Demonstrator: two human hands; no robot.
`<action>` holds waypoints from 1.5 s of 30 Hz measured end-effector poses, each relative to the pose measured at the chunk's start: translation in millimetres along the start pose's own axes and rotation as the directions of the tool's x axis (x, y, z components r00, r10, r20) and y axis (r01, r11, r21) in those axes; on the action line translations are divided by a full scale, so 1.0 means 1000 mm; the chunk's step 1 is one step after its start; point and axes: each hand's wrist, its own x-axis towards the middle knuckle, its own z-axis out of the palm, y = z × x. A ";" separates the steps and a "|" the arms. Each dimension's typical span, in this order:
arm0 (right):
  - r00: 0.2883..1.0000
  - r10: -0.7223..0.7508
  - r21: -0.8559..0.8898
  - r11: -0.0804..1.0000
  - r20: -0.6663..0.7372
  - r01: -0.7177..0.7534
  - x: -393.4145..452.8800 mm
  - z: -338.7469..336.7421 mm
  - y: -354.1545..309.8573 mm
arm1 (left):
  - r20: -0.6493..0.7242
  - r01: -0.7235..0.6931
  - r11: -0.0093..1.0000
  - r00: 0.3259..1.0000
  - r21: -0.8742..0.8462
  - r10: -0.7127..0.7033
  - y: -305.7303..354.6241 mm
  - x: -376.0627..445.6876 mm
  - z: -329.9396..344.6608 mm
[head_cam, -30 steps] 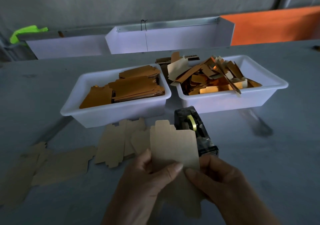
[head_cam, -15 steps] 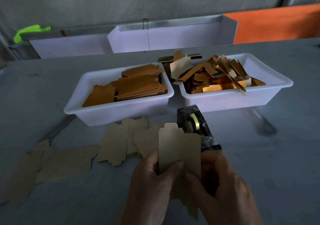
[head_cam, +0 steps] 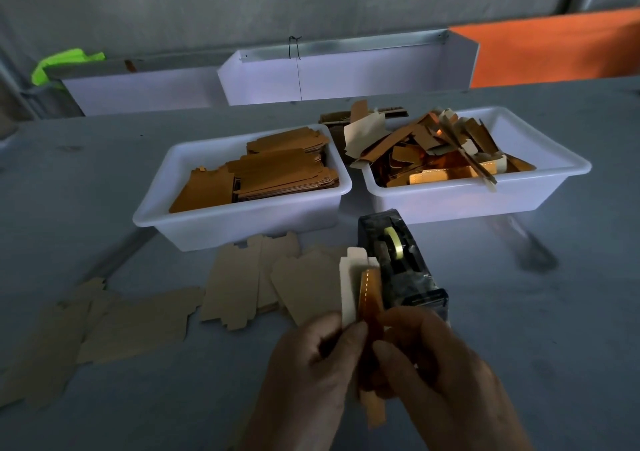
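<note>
Both hands, left hand (head_cam: pixel 311 364) and right hand (head_cam: pixel 440 367), pinch the half-folded cardboard blank (head_cam: pixel 360 287) upright, just before the tape dispenser (head_cam: pixel 401 263).

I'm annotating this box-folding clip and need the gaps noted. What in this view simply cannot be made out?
Head view only:
- lower half of the card blank: covered by the left hand and right hand gripping it.
- left side of the tape dispenser: hidden behind the card blank.
- dark streak at right: too blurred to identify.
- flat blanks far left: cut off by the frame edge.
</note>
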 end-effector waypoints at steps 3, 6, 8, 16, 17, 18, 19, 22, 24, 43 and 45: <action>0.993 0.063 0.053 0.997 -0.100 -0.058 0.002 -0.005 0.005 | 0.125 0.006 0.999 0.992 0.033 -0.010 -0.001 0.000 -0.004; 0.977 0.199 0.278 0.937 0.072 -0.211 0.007 -0.010 0.012 | 0.236 0.006 1.000 0.972 -0.006 -0.004 -0.003 0.000 -0.007; 0.923 0.285 0.446 0.813 0.258 -0.375 0.008 -0.011 0.010 | 0.269 0.048 0.999 0.962 -0.002 -0.046 -0.002 0.000 -0.006; 0.960 0.251 0.440 0.853 0.125 -0.281 0.010 -0.008 0.013 | -0.114 0.067 0.997 0.991 0.032 -0.063 -0.011 -0.006 0.008; 0.963 0.252 0.427 0.863 0.096 -0.268 0.010 -0.007 0.012 | -0.172 0.035 0.996 0.985 0.076 -0.022 -0.014 -0.007 0.012; 0.965 0.251 0.422 0.869 0.073 -0.258 0.010 -0.006 0.012 | -0.226 -0.001 0.990 0.973 0.143 0.034 -0.016 -0.008 0.016; 0.967 0.249 0.424 0.871 0.052 -0.247 0.010 -0.005 0.012 | -0.276 -0.057 0.970 0.953 0.237 0.123 -0.016 -0.010 0.021; 0.968 0.250 0.426 0.876 -0.004 -0.224 0.008 -0.002 0.006 | -0.207 -0.221 0.732 0.871 0.644 0.445 -0.015 -0.012 0.033; 0.968 0.250 0.438 0.872 -0.012 -0.219 0.006 -0.001 0.003 | -0.122 -0.219 0.502 0.818 0.837 0.561 -0.016 -0.016 0.041; 0.982 0.187 0.311 0.935 -0.028 -0.169 0.007 -0.009 0.003 | -0.077 0.301 0.948 0.948 -0.099 -0.309 -0.009 -0.007 0.018; 0.972 0.108 0.143 0.987 -0.210 -0.079 0.016 -0.022 0.006 | -0.095 0.255 0.959 0.959 -0.124 -0.267 -0.008 -0.002 0.018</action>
